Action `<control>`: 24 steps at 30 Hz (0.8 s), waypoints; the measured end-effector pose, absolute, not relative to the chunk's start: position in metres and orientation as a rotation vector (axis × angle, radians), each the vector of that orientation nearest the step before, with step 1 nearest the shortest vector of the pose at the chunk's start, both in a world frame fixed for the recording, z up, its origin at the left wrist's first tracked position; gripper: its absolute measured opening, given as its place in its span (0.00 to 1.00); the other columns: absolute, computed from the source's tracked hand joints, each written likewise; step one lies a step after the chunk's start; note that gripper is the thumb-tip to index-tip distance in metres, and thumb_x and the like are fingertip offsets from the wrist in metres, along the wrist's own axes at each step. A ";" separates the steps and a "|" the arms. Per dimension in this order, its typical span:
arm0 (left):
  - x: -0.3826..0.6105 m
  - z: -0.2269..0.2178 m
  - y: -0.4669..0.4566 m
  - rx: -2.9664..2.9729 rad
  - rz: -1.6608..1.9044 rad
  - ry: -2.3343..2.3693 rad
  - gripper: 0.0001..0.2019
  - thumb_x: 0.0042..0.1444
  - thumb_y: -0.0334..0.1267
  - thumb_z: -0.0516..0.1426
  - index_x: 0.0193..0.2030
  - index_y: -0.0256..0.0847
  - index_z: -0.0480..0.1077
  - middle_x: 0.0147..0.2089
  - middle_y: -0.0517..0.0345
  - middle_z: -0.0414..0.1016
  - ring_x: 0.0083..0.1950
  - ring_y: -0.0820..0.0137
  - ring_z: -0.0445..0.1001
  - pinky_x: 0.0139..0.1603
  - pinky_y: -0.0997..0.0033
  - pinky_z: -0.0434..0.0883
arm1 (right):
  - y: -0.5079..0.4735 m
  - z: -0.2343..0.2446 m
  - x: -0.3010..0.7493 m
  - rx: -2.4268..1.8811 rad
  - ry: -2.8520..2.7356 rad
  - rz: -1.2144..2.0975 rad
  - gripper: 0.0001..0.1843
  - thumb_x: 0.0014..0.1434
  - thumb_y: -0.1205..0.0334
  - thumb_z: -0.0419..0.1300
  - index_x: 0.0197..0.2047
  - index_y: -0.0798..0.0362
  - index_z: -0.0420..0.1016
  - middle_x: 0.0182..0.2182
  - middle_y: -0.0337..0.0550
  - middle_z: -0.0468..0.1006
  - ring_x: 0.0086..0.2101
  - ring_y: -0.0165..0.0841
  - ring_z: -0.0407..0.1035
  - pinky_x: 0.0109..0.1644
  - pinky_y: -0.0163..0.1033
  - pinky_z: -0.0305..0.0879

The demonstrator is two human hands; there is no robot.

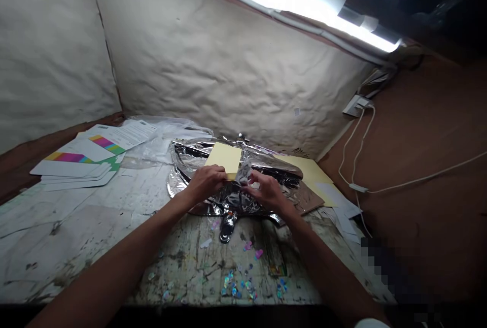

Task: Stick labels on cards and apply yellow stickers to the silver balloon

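Observation:
In the middle of the table, my left hand [211, 181] is closed at the near edge of a pale yellow card [224, 155], where a narrow yellow strip shows beside the fingers. My right hand [266, 191], with its fingers curled, pinches a crumpled grey cloth [243, 171] against the card's right side. Under both hands lies shiny silver foil [239, 203], wrinkled and with dark reflections. A rounded foil tab [227, 229] sticks out toward me from its front edge. My fingertips are partly hidden by the cloth and the card.
White printed cards with coloured stripes [76, 163] lie at the left, beside clear plastic wrap [152, 140]. Yellow sheets [304, 170] and a brown board [310, 198] are on the right. Shiny confetti bits [236, 287] dot the front. White cables [359, 188] hang at the right wall.

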State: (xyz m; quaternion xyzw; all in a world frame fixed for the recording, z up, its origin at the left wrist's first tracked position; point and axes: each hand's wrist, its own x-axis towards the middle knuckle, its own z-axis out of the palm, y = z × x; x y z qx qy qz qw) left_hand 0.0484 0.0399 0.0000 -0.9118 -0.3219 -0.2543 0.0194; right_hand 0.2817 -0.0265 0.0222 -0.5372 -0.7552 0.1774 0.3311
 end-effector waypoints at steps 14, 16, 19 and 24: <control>0.035 0.009 0.042 -2.524 -0.982 -1.302 0.07 0.56 0.32 0.55 0.36 0.41 0.76 0.38 0.54 0.78 0.38 0.64 0.75 0.34 0.68 0.65 | -0.017 0.072 0.316 -1.385 -2.424 0.635 0.35 0.53 0.48 0.65 0.61 0.50 0.64 0.52 0.47 0.74 0.46 0.38 0.70 0.47 0.39 0.66; 0.035 0.009 0.042 -2.517 -0.994 -1.285 0.07 0.56 0.32 0.55 0.36 0.41 0.76 0.39 0.54 0.78 0.39 0.64 0.74 0.35 0.68 0.66 | -0.028 0.062 0.313 -1.494 -2.415 0.362 0.34 0.52 0.53 0.67 0.61 0.49 0.65 0.50 0.47 0.75 0.46 0.40 0.71 0.47 0.40 0.65; 0.036 0.007 0.043 -2.487 -1.061 -1.296 0.08 0.57 0.32 0.55 0.37 0.42 0.76 0.40 0.53 0.78 0.40 0.64 0.74 0.37 0.68 0.67 | -0.024 0.052 0.325 -1.787 -2.189 -0.092 0.11 0.62 0.59 0.56 0.46 0.49 0.77 0.39 0.47 0.80 0.39 0.40 0.73 0.42 0.40 0.62; 0.031 0.002 0.054 -2.297 -1.231 -1.356 0.16 0.59 0.32 0.54 0.53 0.42 0.72 0.51 0.48 0.76 0.50 0.57 0.72 0.51 0.59 0.68 | 0.061 0.079 0.350 -2.042 -1.955 -0.331 0.19 0.68 0.56 0.46 0.52 0.50 0.73 0.44 0.50 0.79 0.43 0.43 0.72 0.43 0.40 0.61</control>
